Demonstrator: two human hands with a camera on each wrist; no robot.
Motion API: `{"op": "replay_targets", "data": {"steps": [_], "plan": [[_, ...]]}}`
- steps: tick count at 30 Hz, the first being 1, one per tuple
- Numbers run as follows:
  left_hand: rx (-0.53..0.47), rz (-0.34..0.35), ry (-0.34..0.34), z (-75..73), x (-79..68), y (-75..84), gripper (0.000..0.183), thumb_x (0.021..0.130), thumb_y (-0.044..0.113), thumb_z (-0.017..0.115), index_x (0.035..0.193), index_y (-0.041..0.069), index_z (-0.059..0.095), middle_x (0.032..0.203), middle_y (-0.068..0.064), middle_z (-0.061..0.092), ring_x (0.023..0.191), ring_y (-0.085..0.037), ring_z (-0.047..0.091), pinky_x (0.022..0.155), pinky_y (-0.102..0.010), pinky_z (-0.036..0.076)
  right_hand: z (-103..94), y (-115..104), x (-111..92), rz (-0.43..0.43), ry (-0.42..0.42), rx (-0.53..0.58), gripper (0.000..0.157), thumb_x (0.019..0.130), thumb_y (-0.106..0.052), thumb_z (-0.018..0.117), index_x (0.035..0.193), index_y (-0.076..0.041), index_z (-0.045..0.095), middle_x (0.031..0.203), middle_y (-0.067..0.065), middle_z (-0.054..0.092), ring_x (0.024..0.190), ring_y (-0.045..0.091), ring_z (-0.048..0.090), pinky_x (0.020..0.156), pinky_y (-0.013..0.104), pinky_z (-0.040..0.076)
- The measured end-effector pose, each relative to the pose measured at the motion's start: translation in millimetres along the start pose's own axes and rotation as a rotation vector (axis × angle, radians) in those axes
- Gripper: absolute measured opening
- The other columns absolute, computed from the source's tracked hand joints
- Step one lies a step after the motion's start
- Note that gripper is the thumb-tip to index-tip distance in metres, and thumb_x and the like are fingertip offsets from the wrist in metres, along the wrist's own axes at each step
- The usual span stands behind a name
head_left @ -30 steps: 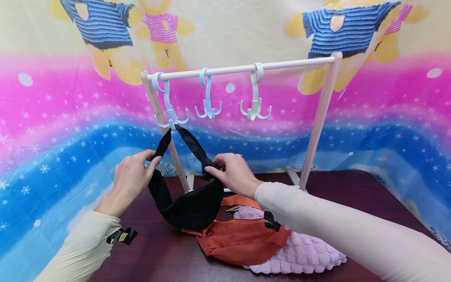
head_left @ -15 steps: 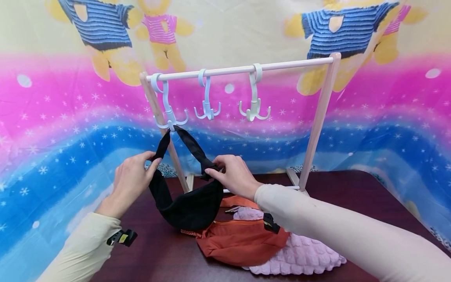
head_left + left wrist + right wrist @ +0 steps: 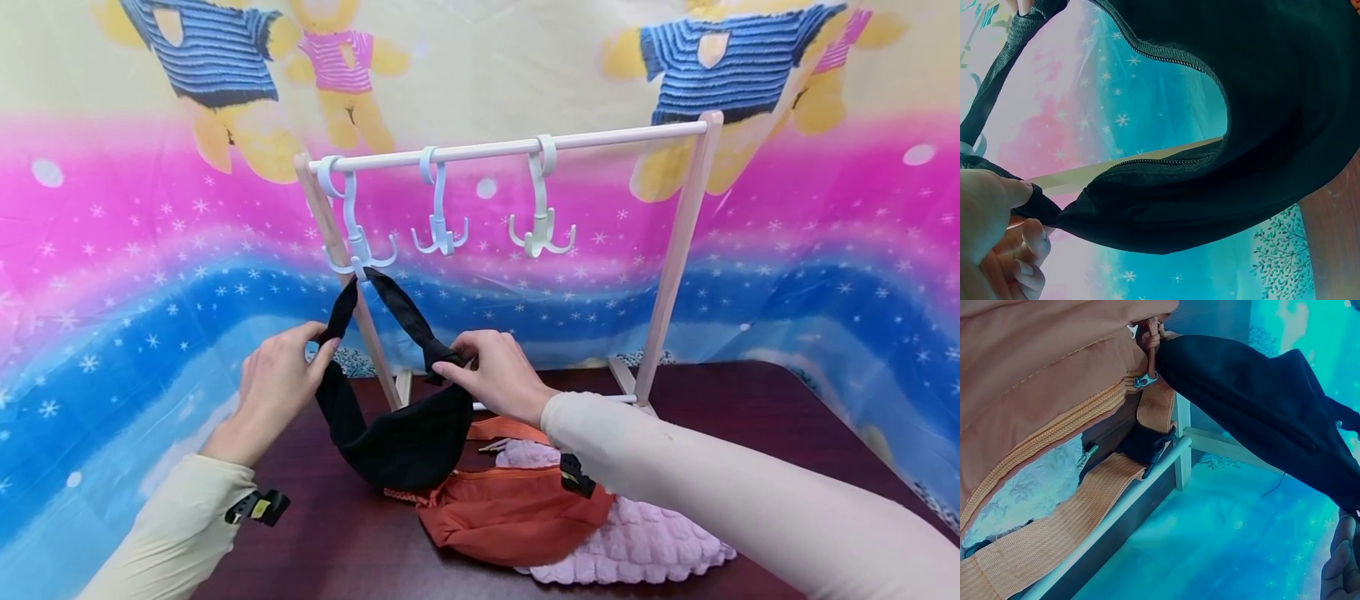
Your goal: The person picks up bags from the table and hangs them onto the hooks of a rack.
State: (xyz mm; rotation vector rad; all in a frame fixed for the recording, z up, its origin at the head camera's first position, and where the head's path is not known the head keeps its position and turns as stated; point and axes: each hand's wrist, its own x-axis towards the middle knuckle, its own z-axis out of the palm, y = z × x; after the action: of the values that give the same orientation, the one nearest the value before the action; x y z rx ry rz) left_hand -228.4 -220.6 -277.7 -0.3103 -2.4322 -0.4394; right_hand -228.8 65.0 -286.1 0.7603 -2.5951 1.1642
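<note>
A black zippered sling bag (image 3: 408, 442) hangs by its strap from the front prong of the leftmost white hook (image 3: 358, 246). My left hand (image 3: 277, 375) pinches the strap's left side between thumb and fingers, below the hook. On the other side, my right hand (image 3: 502, 371) pinches the strap by its knotted part. The bag's body droops between both hands, over the left end of an orange waist bag (image 3: 517, 517). In the left wrist view the black bag's zipper (image 3: 1169, 53) shows along its curved upper edge, and the left hand (image 3: 997, 231) holds the narrow strap end.
Two more hooks, one bluish (image 3: 441, 233) and one cream (image 3: 540, 233), hang from the rack's top bar (image 3: 622, 137). A pink quilted bag (image 3: 660, 542) lies partly under the orange one on the dark table (image 3: 300, 533). A printed cloth backdrop (image 3: 150, 250) stands behind.
Both hands keep their hold on the strap. The leftmost hook and the strap have shifted slightly left in the head view; the rest of the scene has barely shifted.
</note>
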Motion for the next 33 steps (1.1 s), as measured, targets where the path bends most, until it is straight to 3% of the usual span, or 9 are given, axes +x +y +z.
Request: {"op": "replay_targets", "data": {"steps": [12,26,33], "plan": [[-0.003,-0.005,-0.007,0.6,-0.9,-1.8,0.022,0.099,0.022,0.066,0.115,0.009,0.072,0.103,-0.017,0.075,0.05,-0.017,0.038,0.043,-0.032,0.026,-0.5,0.6,0.5,0.004,-0.01,0.011,0.015,0.097,-0.033,0.069,0.1,-0.02,0.075,0.088,-0.006,0.071,0.072,0.012,0.065,0.064,0.029,0.05],[-0.023,-0.012,-0.007,2.5,-3.1,-2.1,0.029,0.099,0.025,0.066,0.123,0.009,0.07,0.111,-0.017,0.073,0.052,-0.015,0.047,0.041,-0.031,0.03,-0.7,1.2,-0.7,0.024,-0.015,0.003,0.015,0.097,-0.032,0.069,0.102,-0.019,0.076,0.09,-0.004,0.073,0.071,0.007,0.063,0.064,0.028,0.051],[-0.018,-0.031,-0.023,3.9,-4.3,-2.9,0.034,0.1,0.026,0.065,0.129,0.009,0.067,0.115,-0.017,0.072,0.05,-0.015,0.045,0.04,-0.031,0.029,-1.9,4.0,-2.7,0.038,-0.015,-0.004,0.019,0.097,-0.032,0.069,0.106,-0.017,0.075,0.092,-0.002,0.073,0.073,0.013,0.065,0.065,0.028,0.051]]}}
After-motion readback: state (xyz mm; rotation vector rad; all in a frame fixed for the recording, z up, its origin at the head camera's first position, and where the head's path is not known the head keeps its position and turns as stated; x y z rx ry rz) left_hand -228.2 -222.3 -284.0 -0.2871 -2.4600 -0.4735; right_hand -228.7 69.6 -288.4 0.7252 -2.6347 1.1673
